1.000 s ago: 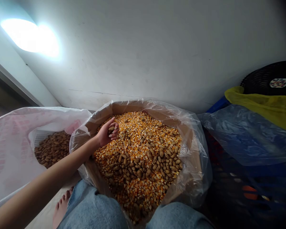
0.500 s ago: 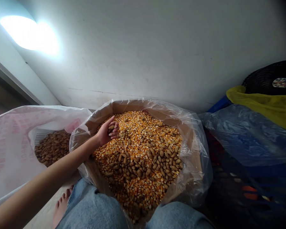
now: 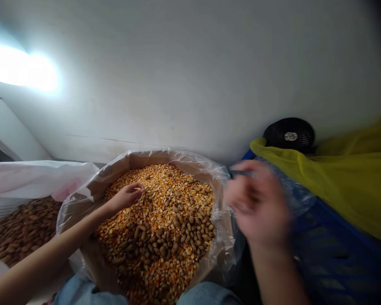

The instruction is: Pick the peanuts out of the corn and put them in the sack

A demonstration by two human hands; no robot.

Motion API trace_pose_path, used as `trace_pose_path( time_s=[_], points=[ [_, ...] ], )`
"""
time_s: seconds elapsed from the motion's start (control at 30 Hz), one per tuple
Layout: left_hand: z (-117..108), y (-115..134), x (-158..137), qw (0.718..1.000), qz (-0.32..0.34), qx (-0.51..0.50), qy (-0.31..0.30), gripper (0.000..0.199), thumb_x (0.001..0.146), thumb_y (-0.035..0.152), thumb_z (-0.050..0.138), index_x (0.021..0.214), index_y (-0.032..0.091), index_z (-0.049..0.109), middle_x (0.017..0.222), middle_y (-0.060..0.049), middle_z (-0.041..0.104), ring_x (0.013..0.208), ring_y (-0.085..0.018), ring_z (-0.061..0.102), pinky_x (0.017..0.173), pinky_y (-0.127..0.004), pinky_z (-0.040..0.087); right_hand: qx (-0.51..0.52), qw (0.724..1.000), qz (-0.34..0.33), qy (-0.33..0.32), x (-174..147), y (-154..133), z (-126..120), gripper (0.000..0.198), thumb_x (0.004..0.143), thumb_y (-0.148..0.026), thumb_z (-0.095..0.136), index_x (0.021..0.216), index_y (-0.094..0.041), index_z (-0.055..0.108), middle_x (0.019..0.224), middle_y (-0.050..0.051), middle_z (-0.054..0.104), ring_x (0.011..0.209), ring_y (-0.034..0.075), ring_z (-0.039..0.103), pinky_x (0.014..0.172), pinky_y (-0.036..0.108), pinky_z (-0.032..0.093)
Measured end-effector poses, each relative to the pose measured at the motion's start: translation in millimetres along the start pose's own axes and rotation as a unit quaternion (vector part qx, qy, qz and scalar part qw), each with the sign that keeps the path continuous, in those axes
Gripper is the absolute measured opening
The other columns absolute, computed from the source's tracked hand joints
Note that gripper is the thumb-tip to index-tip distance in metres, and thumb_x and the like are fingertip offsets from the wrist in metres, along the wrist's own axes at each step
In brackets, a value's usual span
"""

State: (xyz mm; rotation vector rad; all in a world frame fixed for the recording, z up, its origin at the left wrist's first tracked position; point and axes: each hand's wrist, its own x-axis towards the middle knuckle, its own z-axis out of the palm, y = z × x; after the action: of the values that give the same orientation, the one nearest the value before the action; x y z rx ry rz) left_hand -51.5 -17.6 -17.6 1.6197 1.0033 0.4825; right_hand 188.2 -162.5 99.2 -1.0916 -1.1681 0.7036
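Note:
My left hand (image 3: 131, 194) is over the left part of a heap of yellow corn kernels (image 3: 161, 180), its fingers curled together. What it holds, if anything, is hidden. Unshelled peanuts (image 3: 157, 243) lie on the corn in a cluster towards the near side. My right hand (image 3: 257, 203) is raised beyond the right rim of the corn's box, smeared by motion. A thin dark streak shows at its fingers; I cannot tell whether it is a held thing. Corn and peanuts fill a cardboard box (image 3: 89, 258) lined with a clear plastic bag (image 3: 222, 237).
At the left, a white plastic bag (image 3: 38, 173) holds many peanuts (image 3: 28, 228). On the right stand a blue plastic crate (image 3: 330, 245), yellow mesh cloth (image 3: 330, 178) and a round black fan-like thing (image 3: 288, 133). A pale wall (image 3: 178, 84) rises behind the box.
My right hand has come into view at the right. My left hand, which had peanuts in its curled fingers, has turned and its fingers are drawn together. The view has swung right.

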Motion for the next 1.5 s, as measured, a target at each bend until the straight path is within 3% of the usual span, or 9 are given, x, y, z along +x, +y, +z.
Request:
trace_pose_path(
  time_s=[0.13, 0.27, 0.57, 0.7, 0.8, 0.97, 1.27, 1.4, 1.5],
  points=[
    [13.0, 6.6, -4.7, 0.909, 0.092, 0.407, -0.01, 0.031, 0.074, 0.049, 0.043, 0.088, 0.023, 0.052, 0.06, -0.001, 0.055, 0.054, -0.015, 0.05, 0.052, -0.023, 0.034, -0.39, 0.9, 0.089, -0.172, 43.7, 54.2, 33.3, 0.021, 0.078, -0.039, 0.045, 0.082, -0.019, 0.053, 0.057, -0.002, 0.049, 0.046, 0.009, 0.041, 0.044, 0.022, 0.026],
    [25.0, 8.2, -7.7, 0.839, 0.092, 0.533, -0.058, 0.038, 0.078, 0.048, 0.035, 0.103, 0.024, 0.048, 0.073, -0.008, 0.062, 0.064, -0.022, 0.057, 0.057, -0.028, 0.037, -0.537, 0.807, 0.146, -0.197, 42.9, 115.2, 54.1, 0.018, 0.076, -0.031, 0.048, 0.083, -0.015, 0.051, 0.066, 0.007, 0.056, 0.057, 0.016, 0.049, 0.049, 0.026, 0.028],
    [22.4, 7.1, -4.6, 0.932, 0.081, 0.345, -0.074, 0.023, 0.075, 0.039, 0.041, 0.086, 0.02, 0.047, 0.066, 0.0, 0.053, 0.059, -0.014, 0.048, 0.055, -0.024, 0.034, -0.497, 0.832, 0.184, -0.165, 27.1, 137.9, 48.5, 0.018, 0.079, -0.036, 0.039, 0.079, -0.018, 0.044, 0.063, 0.003, 0.052, 0.054, 0.014, 0.046, 0.048, 0.024, 0.027],
    [19.8, 13.9, -5.9, 0.984, -0.004, 0.028, -0.177, 0.02, 0.074, 0.034, 0.035, 0.076, 0.017, 0.045, 0.057, 0.003, 0.042, 0.046, -0.009, 0.036, 0.043, -0.021, 0.031, -0.123, 0.946, 0.27, -0.13, 26.9, 121.3, 41.2, 0.018, 0.077, -0.037, 0.032, 0.079, -0.021, 0.039, 0.058, -0.003, 0.043, 0.044, 0.009, 0.036, 0.041, 0.02, 0.023],
    [23.2, 18.1, -2.8, 0.964, -0.056, -0.119, -0.231, 0.03, 0.077, 0.041, 0.027, 0.065, 0.017, 0.042, 0.05, 0.004, 0.035, 0.037, -0.008, 0.029, 0.036, -0.021, 0.029, 0.103, 0.932, 0.331, -0.103, 15.2, 110.9, 29.2, 0.024, 0.075, -0.043, 0.032, 0.068, -0.02, 0.034, 0.057, -0.004, 0.036, 0.043, 0.007, 0.032, 0.037, 0.018, 0.017],
    [48.0, 29.7, 11.0, 0.976, 0.034, 0.151, -0.152, 0.036, 0.074, 0.049, 0.04, 0.058, 0.017, 0.045, 0.044, 0.002, 0.039, 0.039, -0.01, 0.039, 0.042, -0.022, 0.032, -0.184, 0.945, 0.248, -0.104, -20.5, 111.2, 15.5, 0.033, 0.077, -0.048, 0.038, 0.062, -0.018, 0.038, 0.052, -0.004, 0.036, 0.043, 0.008, 0.032, 0.041, 0.02, 0.021],
    [75.6, 18.9, 20.5, 0.869, 0.113, 0.481, -0.031, 0.024, 0.076, 0.033, 0.044, 0.094, 0.018, 0.051, 0.057, -0.006, 0.053, 0.056, -0.022, 0.053, 0.056, -0.031, 0.037, -0.577, 0.76, 0.162, -0.252, -40.9, 123.9, 27.3, 0.015, 0.079, -0.028, 0.042, 0.092, -0.02, 0.046, 0.075, 0.007, 0.061, 0.066, 0.021, 0.057, 0.054, 0.026, 0.031],
    [71.0, 17.1, 17.0, 0.888, 0.108, 0.446, -0.031, 0.02, 0.075, 0.033, 0.045, 0.089, 0.019, 0.051, 0.058, -0.004, 0.05, 0.053, -0.018, 0.049, 0.053, -0.027, 0.032, -0.463, 0.844, 0.188, -0.196, -38.7, 123.7, 26.2, 0.012, 0.078, -0.03, 0.045, 0.084, -0.019, 0.046, 0.064, 0.002, 0.054, 0.06, 0.016, 0.052, 0.054, 0.024, 0.031],
    [66.4, 23.3, 16.3, 0.972, 0.066, 0.224, -0.036, 0.017, 0.074, 0.034, 0.047, 0.081, 0.018, 0.049, 0.053, 0.002, 0.043, 0.046, -0.011, 0.04, 0.046, -0.021, 0.027, -0.145, 0.942, 0.274, -0.128, -37.8, 117.5, 21.1, 0.019, 0.077, -0.038, 0.044, 0.082, -0.021, 0.042, 0.056, -0.005, 0.041, 0.044, 0.008, 0.037, 0.043, 0.02, 0.026]
  ],
)
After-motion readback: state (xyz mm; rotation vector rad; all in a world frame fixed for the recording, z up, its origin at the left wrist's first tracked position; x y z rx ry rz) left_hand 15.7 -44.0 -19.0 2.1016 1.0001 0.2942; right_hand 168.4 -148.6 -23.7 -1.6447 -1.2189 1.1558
